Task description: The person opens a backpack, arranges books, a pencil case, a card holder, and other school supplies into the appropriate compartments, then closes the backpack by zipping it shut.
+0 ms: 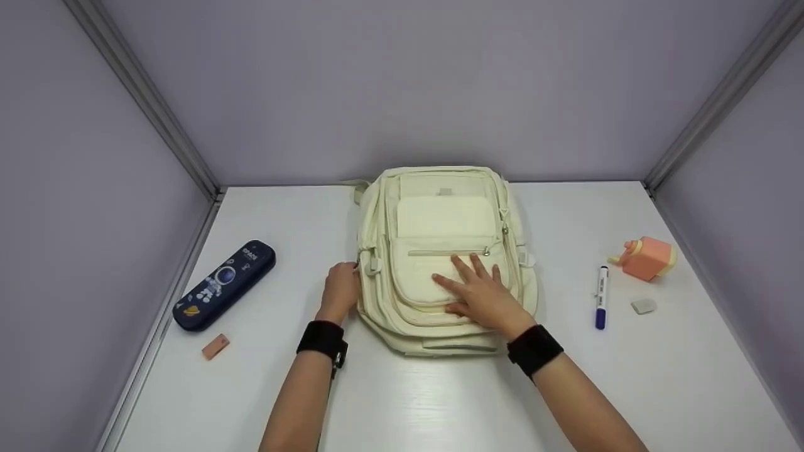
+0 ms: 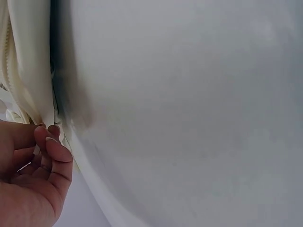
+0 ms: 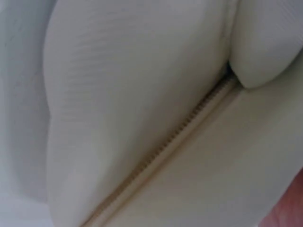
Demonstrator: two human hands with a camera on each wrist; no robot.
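A cream backpack lies front side up on the white table. At its left side my left hand pinches with thumb and fingertips; in the left wrist view, the left hand holds a small pale tab, apparently a zipper pull, at the bag's edge. The fingers hide most of it. My right hand rests on the front pocket with fingers spread. The right wrist view is filled by blurred backpack fabric and a closed zipper, with a bit of the hand at the edge.
On the left lie a dark blue astronaut pencil case and a pinkish eraser. To the right are a white marker with blue cap, a grey eraser and an orange pencil sharpener-like box. Panels enclose the table.
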